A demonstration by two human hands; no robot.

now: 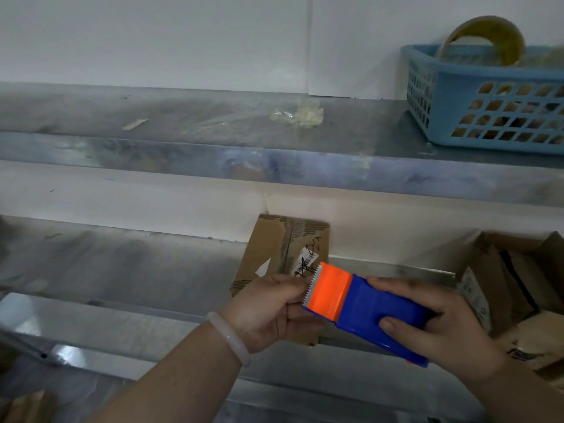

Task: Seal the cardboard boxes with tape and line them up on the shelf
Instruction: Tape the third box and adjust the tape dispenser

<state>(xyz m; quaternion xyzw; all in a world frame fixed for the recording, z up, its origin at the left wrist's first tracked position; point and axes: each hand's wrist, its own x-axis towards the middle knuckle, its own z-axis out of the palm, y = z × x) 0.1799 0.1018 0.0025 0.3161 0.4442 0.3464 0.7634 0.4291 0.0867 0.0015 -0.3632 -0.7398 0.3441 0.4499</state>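
So the main thing here is the blue-and-orange plastic tape dispenser (366,306), a chunky flat block. About two thirds of it is a deep blue body, the front is a bright orange cap, and a silver saw-toothed metal blade (312,285) runs along the very tip. It's held in the air in front of the lower grey metal shelf (122,264), just in front of a flat brown cardboard box (274,248) that lies on that shelf with a white barcode label and some black scribble on top. Its long axis runs diagonally, blue butt end down to the right and near the person, with the orange toothed end aiming up and left, right at the near edge of that box. The right hand (427,319) is wrapped round the blue body, with the thumb pressed on the top face and the fingers curled over the far side. The left hand (268,309), with a pale bangle (229,337) on its wrist, pinches right at the toothed edge; can't tell if there's a strip of tape between the fingers. Off to the right sits an open brown cardboard carton (503,282). The upper grey metal shelf (183,117) holds a light blue plastic lattice basket (457,87) with a yellowish roll of packing tape (488,35) poking out.
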